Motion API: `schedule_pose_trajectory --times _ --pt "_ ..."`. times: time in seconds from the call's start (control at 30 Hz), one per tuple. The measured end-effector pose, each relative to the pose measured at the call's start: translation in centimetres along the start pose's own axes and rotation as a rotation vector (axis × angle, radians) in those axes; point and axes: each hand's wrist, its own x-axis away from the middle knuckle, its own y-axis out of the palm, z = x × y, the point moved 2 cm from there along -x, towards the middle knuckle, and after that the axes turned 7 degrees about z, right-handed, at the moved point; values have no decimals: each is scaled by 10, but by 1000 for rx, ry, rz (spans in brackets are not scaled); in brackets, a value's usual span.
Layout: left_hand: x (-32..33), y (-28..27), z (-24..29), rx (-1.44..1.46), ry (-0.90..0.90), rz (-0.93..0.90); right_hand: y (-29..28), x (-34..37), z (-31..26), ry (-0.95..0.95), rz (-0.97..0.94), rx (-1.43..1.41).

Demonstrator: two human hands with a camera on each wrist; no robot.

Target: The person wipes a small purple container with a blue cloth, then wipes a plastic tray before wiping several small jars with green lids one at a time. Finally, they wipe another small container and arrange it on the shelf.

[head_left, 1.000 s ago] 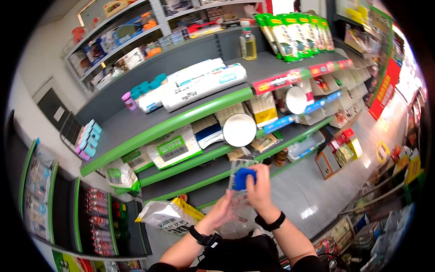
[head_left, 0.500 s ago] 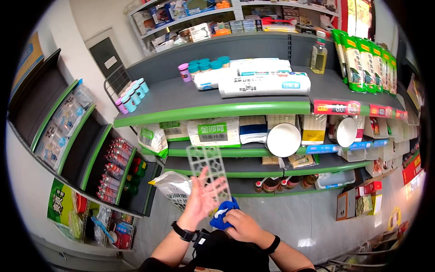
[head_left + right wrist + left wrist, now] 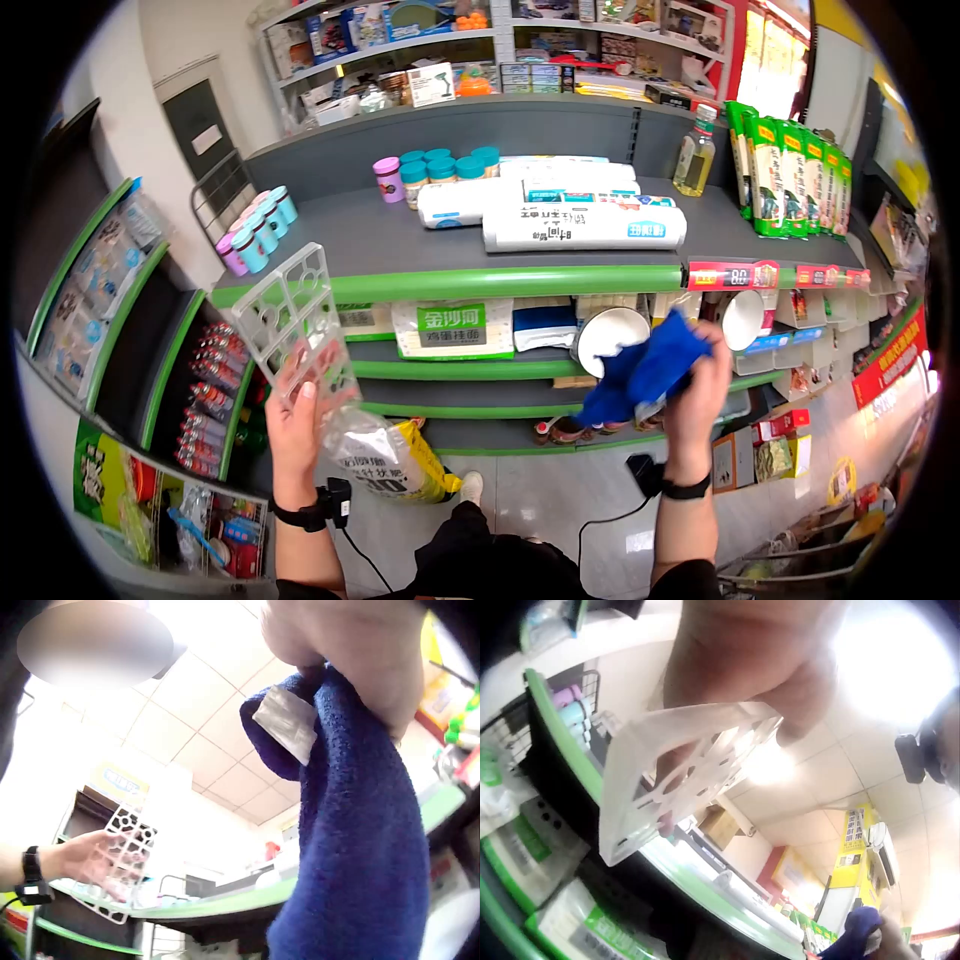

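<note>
My left hand [image 3: 293, 425] holds a clear plastic divider [image 3: 285, 310] with rows of cut-out holes, tilted upright in front of the shelf's left end. The fingers show through the plastic, and in the left wrist view the divider [image 3: 682, 780] lies between thumb and fingers. Off to the right, my right hand [image 3: 698, 395] grips a blue cloth [image 3: 640, 372] that hangs bunched before the lower shelves. A whitish tag [image 3: 287, 720] shows on the towel-like cloth in the right wrist view.
On the top shelf [image 3: 370, 240] stand teal-lidded jars [image 3: 440, 170], white plastic-wrapped rolls [image 3: 585, 225], an oil bottle [image 3: 695, 155] and green packets [image 3: 785, 175]. Noodle packs [image 3: 452, 328] and a white bowl [image 3: 610, 340] sit below. A large bag [image 3: 375, 455] stands on the floor.
My hands have moved apart: the left has carried the divider left, the right has lifted the blue cloth up and right. One second ago cloth and divider were together.
</note>
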Motion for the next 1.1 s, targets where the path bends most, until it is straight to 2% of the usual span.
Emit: schedule_pose_trajectory --times 0.1,0.17,0.2,0.23,0.3,0.37,0.43,0.47,0.53,0.6,0.67,0.7,0.77,0.83,0.97,1.1 --pt "-32 -18 -1 -329 179 -81 1 -68 -24 -28 230 -106" --pt "-55 -33 5 -645 391 -78 -2 -125 -36 -151 242 -8" --pt "-66 -24 12 -582 462 -19 -2 -152 -38 -187 286 82" --pt "-81 -36 12 -613 417 -98 -1 -179 -36 -226 325 167" --pt "-107 -31 24 -731 575 -122 -4 -227 -25 -410 296 566" --pt "-127 -17 41 -796 691 -216 -13 -250 2 -418 176 891" --pt "-143 -15 46 -911 754 -262 -53 -282 60 -178 -136 1221" --pt "-153 -17 42 -953 781 -291 -53 -271 67 -135 -286 1187" --pt "-168 -22 40 -974 786 -329 -18 -236 47 -356 -118 1366" --pt "-187 -28 33 -1008 821 -363 31 -205 29 -575 -97 1200" --pt "-206 -28 24 -1042 839 -426 124 -148 -3 -502 -254 873" --pt "-217 -27 19 -1054 839 -460 166 -117 -15 -532 -326 802" --pt "-235 -27 6 -1079 847 -511 234 -67 -28 -592 -583 786" --pt "-249 -27 -11 -1090 856 -545 294 -28 -30 -552 -820 735" --pt "-263 -38 -27 -1107 839 -624 368 4 1 -657 -1107 750" --pt "-265 -53 -38 -1167 793 -609 391 13 46 -644 -1275 924"
